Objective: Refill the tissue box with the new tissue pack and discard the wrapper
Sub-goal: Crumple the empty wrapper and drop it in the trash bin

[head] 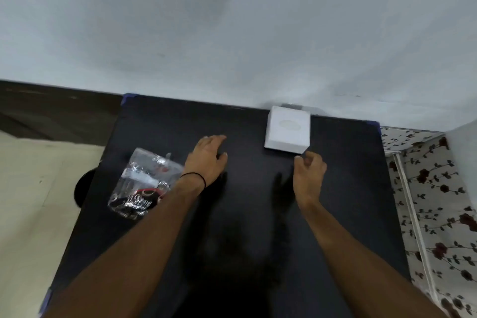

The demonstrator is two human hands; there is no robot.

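Both hands empty: left hand (206, 160) open, right hand (309, 168) half-curled. Wrapper (144, 183) near table (335, 201) edge; your sleeve-side sweep could knock it off.

Both your bare arms reach forward, side by side. Your left hand (206, 160) is flat and palm down, with the fingers spread out a little and holding nothing. A thin black band (196, 177) sits around that wrist. Your right hand (309, 170) is loosely curled, fingers bent in, empty too.
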